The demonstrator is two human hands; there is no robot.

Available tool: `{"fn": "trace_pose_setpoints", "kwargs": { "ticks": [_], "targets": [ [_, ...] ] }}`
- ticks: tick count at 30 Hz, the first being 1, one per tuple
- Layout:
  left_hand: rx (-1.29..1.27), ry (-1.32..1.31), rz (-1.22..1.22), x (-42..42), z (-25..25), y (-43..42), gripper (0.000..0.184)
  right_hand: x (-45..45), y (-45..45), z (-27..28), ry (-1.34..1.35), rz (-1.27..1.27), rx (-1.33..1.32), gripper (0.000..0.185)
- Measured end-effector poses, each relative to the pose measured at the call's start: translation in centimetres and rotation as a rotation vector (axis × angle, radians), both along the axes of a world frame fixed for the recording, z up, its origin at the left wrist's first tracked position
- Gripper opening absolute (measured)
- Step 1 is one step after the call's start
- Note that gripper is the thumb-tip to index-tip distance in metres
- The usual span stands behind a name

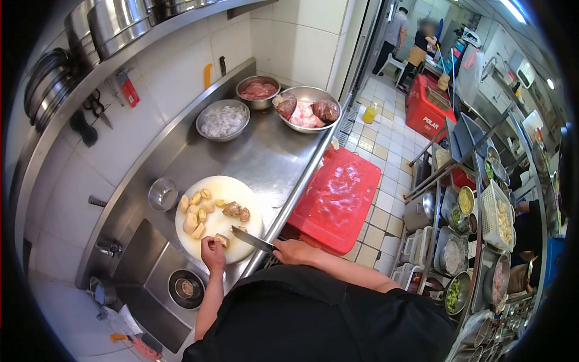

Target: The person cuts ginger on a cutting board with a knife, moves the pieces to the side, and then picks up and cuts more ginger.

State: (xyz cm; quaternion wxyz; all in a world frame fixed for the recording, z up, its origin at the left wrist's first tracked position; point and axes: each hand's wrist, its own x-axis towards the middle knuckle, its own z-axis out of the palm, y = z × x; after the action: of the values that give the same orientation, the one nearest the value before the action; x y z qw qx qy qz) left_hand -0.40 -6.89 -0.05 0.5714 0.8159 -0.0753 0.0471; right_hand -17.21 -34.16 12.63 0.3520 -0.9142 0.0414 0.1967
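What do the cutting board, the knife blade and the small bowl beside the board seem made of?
Cutting board: probably matte plastic; its pale face shows no wood grain.
Knife blade: likely steel, dull grey and metallic.
Small bowl: apparently shiny metal, perhaps stainless steel, judging by its bright reflections.

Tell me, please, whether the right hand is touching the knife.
Touching: the head view shows the right hand closed around the handle end of the knife.

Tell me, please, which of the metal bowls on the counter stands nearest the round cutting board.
The small bowl left of the cutting board, by the sink; the other three bowls are larger, hold food and stand together farther along the counter.
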Motion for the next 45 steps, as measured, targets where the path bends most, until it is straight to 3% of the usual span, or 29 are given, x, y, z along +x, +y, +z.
{"fn": "trace_pose_setpoints", "kwargs": {
  "ticks": [9, 13, 15, 29, 31, 40, 45],
  "targets": [
    [0.035, -0.034, -0.025, 0.7, -3.3, 1.0, 0.019, -1.0, -0.3, -1.9, -0.124, -0.064, -0.004, 0.031],
    [0.038, 0.032, -0.06, -0.7, -2.5, 0.7, 0.021, -0.8, 0.0, -0.5, -0.204, -0.112, 0.035, 0.025],
    [0.087, 0.078, -0.075, -2.2, 0.9, 0.3, 0.023, -0.6, 0.3, -0.4, -0.232, -0.119, 0.029, 0.022],
    [0.184, 0.146, -0.098, -4.1, 4.6, -0.5, 0.034, -0.4, 2.2, 1.0, -0.382, 0.031, -0.116, 0.03],
    [0.277, 0.105, -0.141, -4.1, 5.0, -0.4, 0.033, -0.7, 2.3, 0.7, -0.404, 0.059, -0.145, 0.031],
    [0.25, 0.059, -0.136, -4.6, 4.5, -0.6, 0.035, -1.0, 2.8, 1.7, -0.364, 0.115, -0.279, 0.039],
    [0.245, 0.087, -0.142, -4.3, 4.9, -0.7, 0.036, -0.5, 3.6, 2.9, -0.307, 0.13, -0.324, 0.03]
  ]
}}
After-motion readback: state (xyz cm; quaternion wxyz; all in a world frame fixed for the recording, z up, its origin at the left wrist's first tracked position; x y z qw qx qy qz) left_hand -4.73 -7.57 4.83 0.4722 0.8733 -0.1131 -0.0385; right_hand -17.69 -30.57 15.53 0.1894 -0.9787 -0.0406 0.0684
